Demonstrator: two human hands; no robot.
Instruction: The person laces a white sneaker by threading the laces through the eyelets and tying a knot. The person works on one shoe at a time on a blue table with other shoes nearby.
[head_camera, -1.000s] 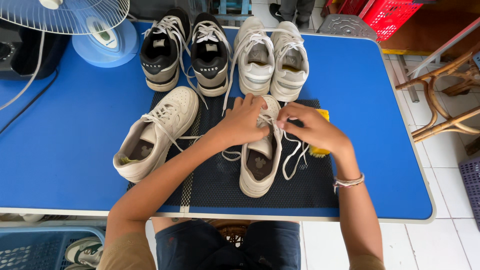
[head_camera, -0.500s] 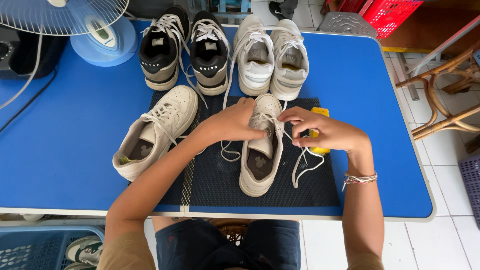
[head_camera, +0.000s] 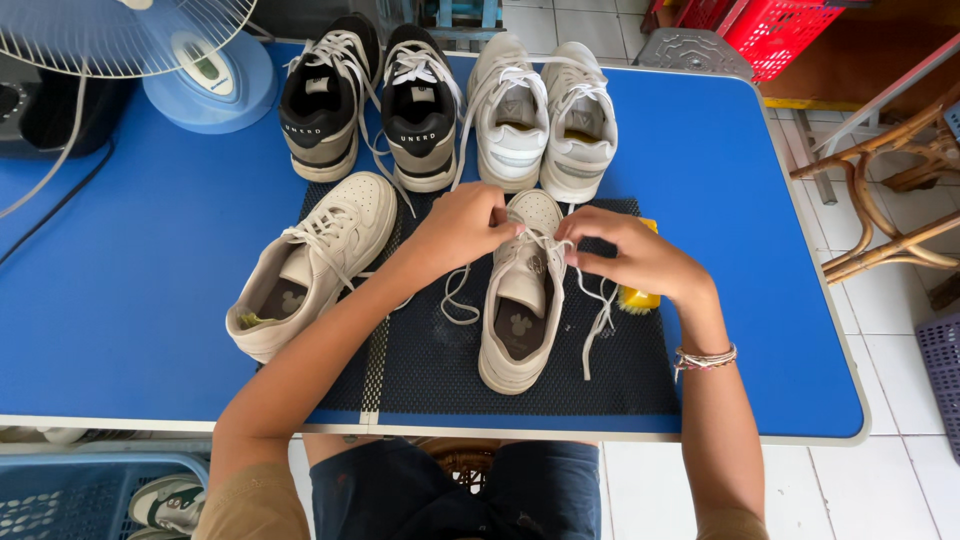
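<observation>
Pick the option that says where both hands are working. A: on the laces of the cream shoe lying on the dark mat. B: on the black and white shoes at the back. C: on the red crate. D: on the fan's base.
A: the left hand and the right hand pinch the laces over the cream shoe on the dark mat.

tan short sleeves, dark shorts, beaded bracelet (head_camera: 705, 357)

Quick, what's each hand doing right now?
Left hand: closed, pinching a lace at the cream shoe near its toe.
Right hand: closed, pinching the shoe's lace.
</observation>
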